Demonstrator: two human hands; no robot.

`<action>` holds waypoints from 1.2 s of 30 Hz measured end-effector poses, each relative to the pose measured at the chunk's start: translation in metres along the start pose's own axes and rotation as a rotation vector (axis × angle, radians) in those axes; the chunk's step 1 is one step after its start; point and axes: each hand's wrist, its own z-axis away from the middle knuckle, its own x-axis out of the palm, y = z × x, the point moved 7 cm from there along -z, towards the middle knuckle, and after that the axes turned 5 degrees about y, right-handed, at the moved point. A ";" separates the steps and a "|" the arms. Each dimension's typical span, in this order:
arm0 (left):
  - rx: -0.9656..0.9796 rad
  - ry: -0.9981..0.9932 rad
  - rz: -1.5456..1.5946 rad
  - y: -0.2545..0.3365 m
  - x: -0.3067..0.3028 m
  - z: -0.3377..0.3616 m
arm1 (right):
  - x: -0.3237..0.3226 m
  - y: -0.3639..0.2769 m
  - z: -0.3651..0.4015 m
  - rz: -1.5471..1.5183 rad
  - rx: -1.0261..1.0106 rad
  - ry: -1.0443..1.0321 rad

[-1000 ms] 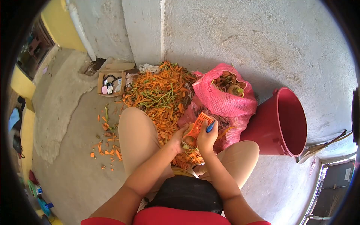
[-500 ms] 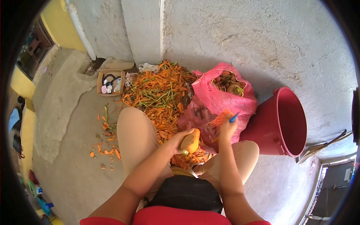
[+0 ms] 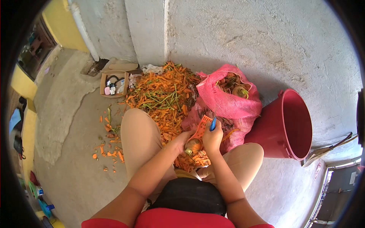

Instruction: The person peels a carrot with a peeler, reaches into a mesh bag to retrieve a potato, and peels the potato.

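Observation:
I sit on the concrete floor with my knees apart. My left hand (image 3: 181,141) grips a carrot (image 3: 193,144) between my knees, over a scatter of peelings. My right hand (image 3: 213,137) holds an orange peeler (image 3: 201,128) with a blue handle tip and presses it against the carrot's top. Both hands are close together, touching at the carrot.
A big heap of orange and green carrot peelings (image 3: 161,93) lies ahead. A pink mesh sack of carrots (image 3: 228,97) stands right of it, a red bucket (image 3: 289,125) further right. A small cardboard box (image 3: 113,84) sits by the wall. Loose peel bits (image 3: 108,146) lie left of my knee.
Half a second ago my right hand was lifted away to the right with the peeler. It has come back down onto the carrot in my left hand.

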 end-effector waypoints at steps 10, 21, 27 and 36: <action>-0.002 -0.183 -0.010 -0.002 0.008 0.019 | -0.052 0.095 -0.071 0.008 0.045 0.362; 0.048 -0.052 0.074 0.004 -0.002 0.005 | 0.008 0.021 0.001 -0.382 0.063 -0.012; 0.088 0.039 -0.026 0.003 0.001 0.008 | 0.002 -0.009 0.014 -0.059 0.020 -0.018; -0.040 -0.089 -0.050 -0.011 0.007 0.017 | -0.054 0.111 -0.070 -0.043 0.114 0.490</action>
